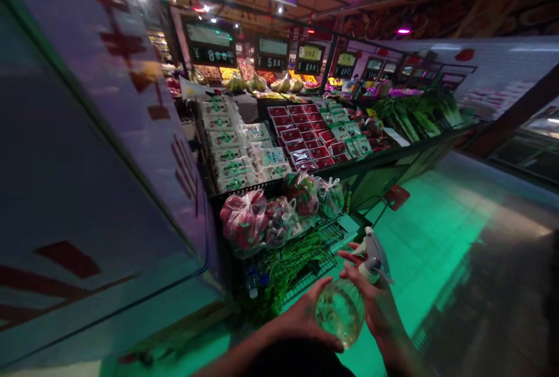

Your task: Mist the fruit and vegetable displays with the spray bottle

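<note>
A clear spray bottle (343, 310) with a white and grey trigger head is held tilted in front of me, low in the view. My left hand (304, 314) is closed around the lower part of the bottle. Around its neck and just under the trigger wraps my right hand (379, 297), some of its fingers showing beyond the nozzle. Just past the bottle is a black wire basket (301, 287) with leafy green stalks (290, 260) in it. Knotted plastic bags of red produce (244, 223) lie behind the stalks.
A produce stand (388, 162) carries white packs (225, 138), red trays (301, 132) and long greens (414, 115). Price signs (212, 45) hang above. A large pale panel (100, 191) borders the left. A red stool-like object (396, 196) stands on the green-lit floor (428, 237).
</note>
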### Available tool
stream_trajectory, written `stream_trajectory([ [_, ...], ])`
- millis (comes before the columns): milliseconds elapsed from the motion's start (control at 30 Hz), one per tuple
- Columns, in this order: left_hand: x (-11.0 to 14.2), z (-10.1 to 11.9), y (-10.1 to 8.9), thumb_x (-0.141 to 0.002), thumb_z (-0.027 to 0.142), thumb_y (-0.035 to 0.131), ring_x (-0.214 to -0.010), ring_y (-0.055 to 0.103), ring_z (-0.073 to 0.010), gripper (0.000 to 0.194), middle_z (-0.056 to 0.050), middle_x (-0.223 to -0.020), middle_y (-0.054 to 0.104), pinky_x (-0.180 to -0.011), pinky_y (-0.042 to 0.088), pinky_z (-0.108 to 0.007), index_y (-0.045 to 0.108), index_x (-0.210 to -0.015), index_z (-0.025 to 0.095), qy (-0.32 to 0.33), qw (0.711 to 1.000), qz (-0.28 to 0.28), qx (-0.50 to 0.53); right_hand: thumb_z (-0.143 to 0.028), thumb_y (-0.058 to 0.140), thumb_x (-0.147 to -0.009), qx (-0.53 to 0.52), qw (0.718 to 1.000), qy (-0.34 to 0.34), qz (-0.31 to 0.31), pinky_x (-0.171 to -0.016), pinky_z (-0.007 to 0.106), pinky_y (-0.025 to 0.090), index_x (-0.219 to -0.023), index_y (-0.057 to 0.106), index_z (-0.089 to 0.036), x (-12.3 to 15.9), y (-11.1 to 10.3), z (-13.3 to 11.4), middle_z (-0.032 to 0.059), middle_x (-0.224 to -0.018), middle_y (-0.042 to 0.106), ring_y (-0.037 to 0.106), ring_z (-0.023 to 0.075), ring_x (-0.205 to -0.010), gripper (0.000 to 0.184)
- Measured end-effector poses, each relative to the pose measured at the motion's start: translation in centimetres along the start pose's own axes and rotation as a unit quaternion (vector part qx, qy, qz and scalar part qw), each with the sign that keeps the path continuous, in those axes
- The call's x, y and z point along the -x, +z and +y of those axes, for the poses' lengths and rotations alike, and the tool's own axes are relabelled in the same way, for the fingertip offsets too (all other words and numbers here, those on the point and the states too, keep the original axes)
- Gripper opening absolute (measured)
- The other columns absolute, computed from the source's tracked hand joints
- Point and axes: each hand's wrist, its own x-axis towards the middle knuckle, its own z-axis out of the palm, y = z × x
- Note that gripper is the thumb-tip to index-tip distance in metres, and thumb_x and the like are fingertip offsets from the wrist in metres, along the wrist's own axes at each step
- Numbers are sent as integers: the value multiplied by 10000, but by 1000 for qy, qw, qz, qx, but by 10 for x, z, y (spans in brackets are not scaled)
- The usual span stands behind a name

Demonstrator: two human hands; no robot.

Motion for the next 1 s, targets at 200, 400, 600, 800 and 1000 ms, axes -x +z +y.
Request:
stream_trajectory([
  [200, -55, -6, -20, -323, 498, 1114, -1465, 546, -460, 1304, -184, -1523, 614, -1263, 382, -629, 520, -1454, 236, 27, 997, 37, 68, -625, 859, -824, 7, 994, -9, -107, -877, 409, 625, -1326, 698, -272, -64, -4, 3, 116, -1240, 781, 745, 254, -937, 634],
  [400, -62, 4, -37, -473, 531, 1085, -1479, 524, -463, 1247, -205, -1562, 567, -1257, 376, -655, 490, -1524, 219, 22, 988, 151, 36, -658, 851, -814, -13, 967, 32, -252, -879, 445, 621, -1311, 679, -254, -123, 25, 9, 124, -1245, 776, 773, 281, -915, 664],
  [600, -80, 29, -38, -604, 593, 1024, -1551, 465, -435, 1296, -234, -1676, 449, -1305, 341, -622, 325, -1629, 218, 64, 946, 318, 9, -637, 854, -786, -1, 939, -13, -343, -842, 433, 618, -1270, 691, -219, -185, 71, -9, 145, -1243, 777, 763, 264, -840, 660],
  [800, -110, 34, -58, -518, 629, 1045, -1505, 513, -454, 1393, -246, -1623, 508, -1278, 392, -586, 296, -1613, 204, 128, 897, 421, 36, -588, 837, -810, 0, 901, -88, -425, -877, 416, 608, -1225, 679, -231, -220, 119, -24, 135, -1282, 758, 754, 300, -1018, 570],
  [1000, -93, 54, -86, -601, 730, 964, -1458, 553, -494, 1311, -260, -1557, 573, -1236, 436, -614, 306, -1601, 193, 155, 855, 494, 13, -566, 775, -812, 76, 838, -184, -508, -782, 355, 542, -1104, 661, -242, -210, 183, -54, 10, -867, 744, 694, 243, -799, 451],
])
